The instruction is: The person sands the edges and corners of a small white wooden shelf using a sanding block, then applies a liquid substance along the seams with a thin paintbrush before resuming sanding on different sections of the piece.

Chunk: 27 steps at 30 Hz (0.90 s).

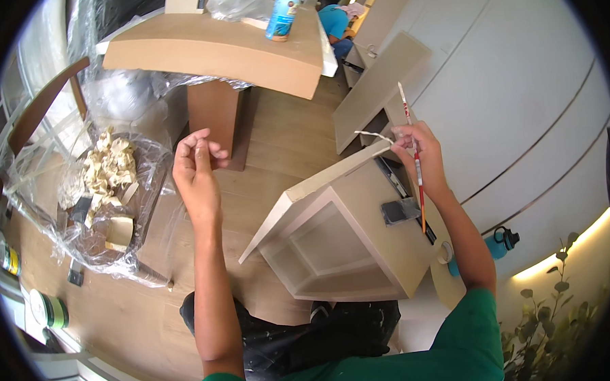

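Observation:
My right hand (419, 151) is closed on a slim paintbrush (419, 175) with a red and white handle, its pointed end upward. From the same fingertips a thin, twisted pale strip (374, 134), perhaps masking tape, sticks out to the left. Just below that hand is a beige cabinet drawer unit (381, 228), tilted, with an open framed recess facing me. A dark square pad (400, 211) lies on its side panel, by a black slide rail. My left hand (198, 164) is raised over the floor, fingers loosely curled and apart, with nothing visible in them.
A plastic-wrapped chair (137, 249) with crumpled tape (110, 165) stands left. Ahead, a covered table (210, 45) carries a blue-labelled bottle (283, 14). Cans (48, 309) sit at lower left, a blue flask (496, 245) and plant (552, 316) at right. Another person (336, 26) works far back.

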Each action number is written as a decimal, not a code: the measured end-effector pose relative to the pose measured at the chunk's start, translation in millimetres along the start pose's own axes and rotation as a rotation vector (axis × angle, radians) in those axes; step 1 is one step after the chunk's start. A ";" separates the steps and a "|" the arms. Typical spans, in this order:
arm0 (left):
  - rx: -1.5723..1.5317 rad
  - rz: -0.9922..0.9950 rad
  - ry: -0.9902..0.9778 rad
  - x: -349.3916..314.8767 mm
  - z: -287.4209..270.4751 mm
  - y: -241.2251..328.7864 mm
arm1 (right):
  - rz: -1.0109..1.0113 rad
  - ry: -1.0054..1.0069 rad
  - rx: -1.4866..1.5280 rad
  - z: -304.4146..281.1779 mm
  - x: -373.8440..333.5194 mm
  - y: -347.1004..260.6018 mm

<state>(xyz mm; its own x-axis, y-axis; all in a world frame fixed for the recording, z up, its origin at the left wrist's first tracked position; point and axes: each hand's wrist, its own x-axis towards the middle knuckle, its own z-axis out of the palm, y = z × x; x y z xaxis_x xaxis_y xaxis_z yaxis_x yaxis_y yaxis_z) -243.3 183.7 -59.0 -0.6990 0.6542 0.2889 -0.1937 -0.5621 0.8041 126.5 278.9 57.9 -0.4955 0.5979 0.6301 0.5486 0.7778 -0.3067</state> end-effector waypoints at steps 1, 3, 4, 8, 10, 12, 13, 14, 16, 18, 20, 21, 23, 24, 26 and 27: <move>0.019 -0.005 -0.007 -0.6 -0.8 -1.4 | -0.005 0.040 -0.040 -9.7 -1.8 13.9; 0.049 0.038 0.002 0.1 -1.0 -5.3 | -0.017 0.125 -0.115 -31.6 -5.9 46.0; 0.047 0.052 0.010 1.2 -1.7 -6.6 | 0.022 0.166 -0.092 -43.2 -5.8 56.2; 0.059 0.023 0.006 -5.9 -0.4 6.5 | 0.045 0.228 -0.168 -65.1 2.2 47.7; 0.027 0.020 -0.031 -8.6 7.9 10.7 | -0.002 0.294 -0.342 -86.9 10.2 46.6; -0.039 -0.004 -0.062 -13.7 12.4 10.4 | -0.037 0.406 -0.447 -108.7 19.6 42.3; -0.072 -0.020 -0.077 -17.6 15.0 10.5 | -0.051 0.485 -0.469 -122.6 26.8 34.9; -0.047 0.016 -0.072 -20.7 18.1 16.6 | -0.071 0.567 -0.481 -133.2 32.5 26.1; 0.000 0.085 -0.077 -28.8 29.4 37.0 | -0.024 0.480 -0.134 -135.2 39.1 -4.9; 0.050 0.146 -0.183 -46.2 51.1 65.3 | 0.024 0.344 0.195 -118.7 45.9 -52.4; 0.097 0.175 -0.373 -65.2 68.6 88.5 | -0.102 0.205 0.343 -85.8 37.6 -102.9; 0.033 0.182 -0.465 -75.4 82.2 95.3 | -0.250 0.157 0.344 -68.1 34.2 -117.5; -0.004 0.220 -0.662 -94.2 103.8 108.4 | -0.376 0.082 0.303 -48.6 27.8 -143.0; 0.010 0.199 -0.695 -99.1 108.0 109.1 | -0.378 0.071 0.357 -41.1 26.4 -151.5; 0.156 0.208 -0.705 -102.0 108.5 113.0 | -0.385 0.044 0.467 -31.1 25.8 -161.2; 0.122 0.150 -0.641 -104.8 110.5 118.8 | -0.382 0.031 0.481 -31.1 27.7 -160.2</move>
<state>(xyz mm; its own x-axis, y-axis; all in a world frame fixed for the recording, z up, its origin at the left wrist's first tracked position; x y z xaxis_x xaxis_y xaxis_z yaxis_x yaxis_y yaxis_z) -117.0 104.3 63.7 -0.1573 0.7661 0.6231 -0.0210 -0.6334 0.7735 45.9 164.8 146.7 -0.5733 0.2590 0.7774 -0.0327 0.9407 -0.3375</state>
